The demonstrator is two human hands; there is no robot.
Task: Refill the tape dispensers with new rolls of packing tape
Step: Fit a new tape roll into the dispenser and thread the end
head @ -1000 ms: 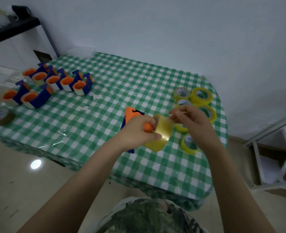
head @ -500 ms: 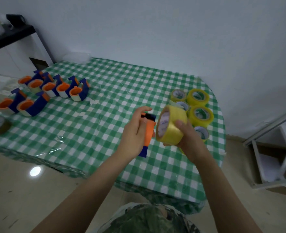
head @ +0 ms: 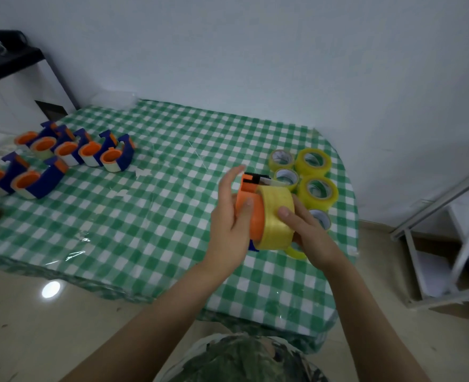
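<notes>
Above the green checked tabletop (head: pixel 150 221), the left hand (head: pixel 228 230) has its grip clamped on the orange and blue plastic tape dispenser (head: pixel 256 219). The right hand (head: pixel 310 238) grips the yellow roll of packing tape (head: pixel 273 205), partly on the drum. Pushed crooked, the roll could jam or drop.

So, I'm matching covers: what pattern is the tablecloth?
The tablecloth is green-and-white checked, clearest in the head view.

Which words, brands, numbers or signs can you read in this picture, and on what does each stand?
No text can be read.
White inner cores of the loose yellow packing-tape rolls: faint marks, too blurred to read.
The held yellow tape roll and the orange-and-blue plastic dispenser: no print visible.
</notes>
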